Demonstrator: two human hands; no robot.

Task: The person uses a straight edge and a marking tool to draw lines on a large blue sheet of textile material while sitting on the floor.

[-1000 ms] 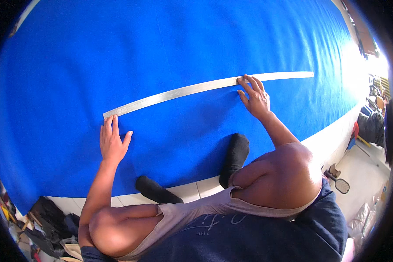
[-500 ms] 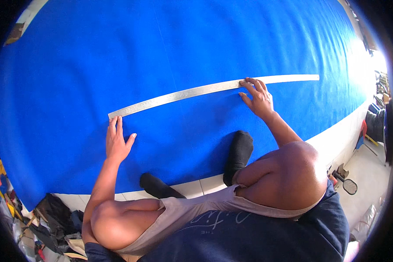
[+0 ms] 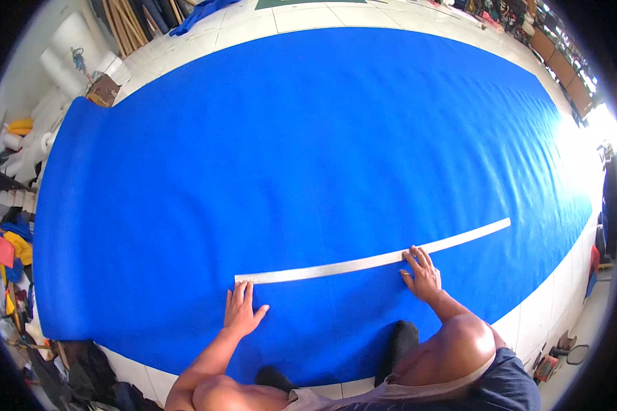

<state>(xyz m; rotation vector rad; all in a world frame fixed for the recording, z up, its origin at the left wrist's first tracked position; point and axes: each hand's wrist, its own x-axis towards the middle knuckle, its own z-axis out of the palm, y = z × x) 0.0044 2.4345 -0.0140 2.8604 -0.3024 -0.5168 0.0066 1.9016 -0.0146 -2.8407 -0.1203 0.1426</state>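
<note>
A large sheet of blue cloth (image 3: 308, 137) is spread over the floor, faintly rippled toward the right. On its near part lies a long metal ruler (image 3: 336, 268), slanting slightly up to the right. At the ruler's left end, my left hand (image 3: 241, 312) rests its outstretched fingertips on the near edge, thumb held apart. Past the ruler's middle, my right hand (image 3: 424, 275) presses fingertips down on it, with the fingers apart and the thumb on the cloth side. Neither hand is wrapped round the ruler.
My dark-socked foot (image 3: 401, 342) stands on the cloth's near edge. Mixed scraps and a yellow cloth (image 3: 20, 248) lie heaped at the left. A white roll (image 3: 75, 34) and brown boards (image 3: 125, 27) stand at the far left. Pale floor tiles (image 3: 247, 31) border the cloth.
The view has tilted up, so the cloth's far edge and the floor beyond now show. Both hands stay at about the same places on the ruler.
</note>
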